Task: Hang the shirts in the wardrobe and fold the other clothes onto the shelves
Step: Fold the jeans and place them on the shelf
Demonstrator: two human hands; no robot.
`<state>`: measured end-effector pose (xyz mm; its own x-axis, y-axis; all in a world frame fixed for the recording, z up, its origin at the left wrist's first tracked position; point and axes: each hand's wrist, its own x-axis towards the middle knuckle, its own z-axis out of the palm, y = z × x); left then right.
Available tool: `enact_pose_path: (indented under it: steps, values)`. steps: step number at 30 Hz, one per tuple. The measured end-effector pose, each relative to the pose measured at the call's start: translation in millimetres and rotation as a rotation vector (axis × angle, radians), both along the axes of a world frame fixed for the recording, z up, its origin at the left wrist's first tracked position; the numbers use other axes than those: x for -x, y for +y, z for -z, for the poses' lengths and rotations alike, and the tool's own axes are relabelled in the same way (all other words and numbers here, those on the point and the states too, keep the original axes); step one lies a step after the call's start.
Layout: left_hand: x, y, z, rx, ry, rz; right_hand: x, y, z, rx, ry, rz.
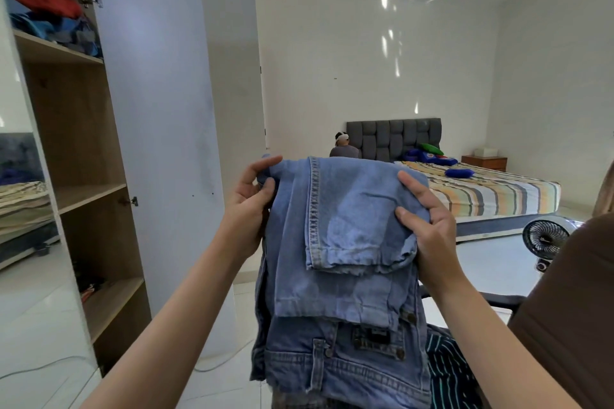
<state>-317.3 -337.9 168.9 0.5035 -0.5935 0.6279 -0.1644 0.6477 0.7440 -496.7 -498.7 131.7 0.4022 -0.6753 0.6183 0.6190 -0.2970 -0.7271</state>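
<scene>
A pair of light blue jeans [345, 242] hangs folded over in front of me, legs doubled down over the waistband and back pocket. My left hand [252, 206] grips the fold at its upper left corner. My right hand [428, 226] pinches the fold at its upper right edge. The wardrobe [76, 156] stands open at the left, with wooden shelves. Its top shelf holds a heap of red and blue clothes [50, 16]; the middle shelves look bare. A dark striped garment [448, 372] lies below the jeans at the lower right.
The white wardrobe door [159, 129] stands open just left of the jeans. A bed [491, 189] with striped sheets fills the right background, a person sitting beside its headboard. A small fan [545, 239] stands on a white table [491, 262] at the right. A cable runs across the floor.
</scene>
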Motion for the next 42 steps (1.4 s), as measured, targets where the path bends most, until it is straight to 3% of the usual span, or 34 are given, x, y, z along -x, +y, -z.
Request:
enact_pose_path:
  steps: [6, 14, 19, 22, 25, 28, 30, 33, 36, 42]
  values:
    - [-5.3, 11.4, 1.2, -0.012, -0.048, 0.403, 2.5, 1.6, -4.7, -0.017, -0.039, 0.028]
    - [-16.1, 18.1, 17.6, -0.133, 0.012, 0.518, -0.9, 4.0, 0.5, 0.038, -0.011, 0.063]
    - [-6.7, 15.6, 33.8, -0.08, 0.036, 0.588, -2.7, 6.4, -2.6, -0.048, -0.045, 0.052]
    - [2.6, 10.9, 47.2, -0.076, 0.104, 0.543, -5.9, 5.8, -6.5, -0.143, -0.052, 0.0]
    - [4.2, 10.4, 58.1, -0.248, 0.099, 0.432, -8.0, 4.8, -5.2, -0.168, -0.024, -0.014]
    - [4.4, 11.6, 61.0, -0.408, -0.133, 0.27, -8.7, 3.4, 1.4, -0.17, 0.008, 0.0]
    - [8.3, 9.5, 60.4, -0.4, -0.207, 0.133, -8.3, 1.5, 5.0, -0.177, 0.02, -0.001]
    - [13.9, 4.4, 65.7, -0.232, -0.004, 0.041, -6.6, -4.0, 8.9, -0.171, 0.049, -0.028]
    - [8.4, 3.3, 68.6, -0.069, 0.201, 0.079, -2.1, -13.3, 12.0, -0.098, 0.109, -0.123]
    - [-1.0, 11.2, 53.7, -0.106, 0.192, 0.161, 7.1, -33.8, 16.0, 0.238, 0.272, -0.232]
